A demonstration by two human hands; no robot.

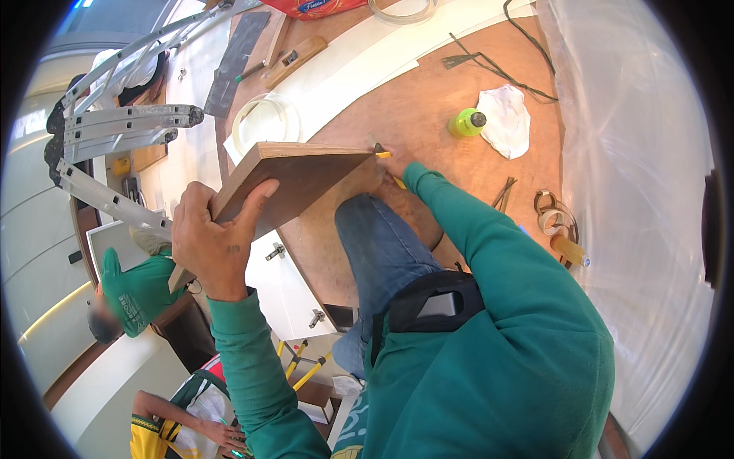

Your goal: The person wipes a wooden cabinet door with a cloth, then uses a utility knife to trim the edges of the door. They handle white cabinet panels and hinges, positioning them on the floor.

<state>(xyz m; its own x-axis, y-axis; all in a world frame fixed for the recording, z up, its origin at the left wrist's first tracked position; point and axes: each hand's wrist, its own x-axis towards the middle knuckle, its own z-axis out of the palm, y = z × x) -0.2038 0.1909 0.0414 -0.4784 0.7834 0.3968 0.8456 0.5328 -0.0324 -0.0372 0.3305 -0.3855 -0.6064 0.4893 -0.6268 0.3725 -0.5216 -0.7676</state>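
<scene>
Above the left part of the wooden surface (pixel 459 99), one brown board (pixel 306 180) is gripped by the left hand (pixel 218 241), thumb and fingers parted by its thickness. Above the surface's middle, one yellow tool (pixel 383 154) is clasped by the right hand (pixel 395 165), fingers curled. On its right half, one green bottle (pixel 463 124) and one white cloth (pixel 506 122) are seen.

L hand (pixel 219 241) grips brown board (pixel 306 183) by edge, board tilted. R hand (pixel 394 164) w/ yellow tool (pixel 383 154) at board's corner. Worktop (pixel 417 99): green bottle (pixel 463 124) next to white cloth (pixel 507 126). Folding ladder (pixel 115 199) at view's L, 2 co-workers (pixel 141 294) lower L.
</scene>
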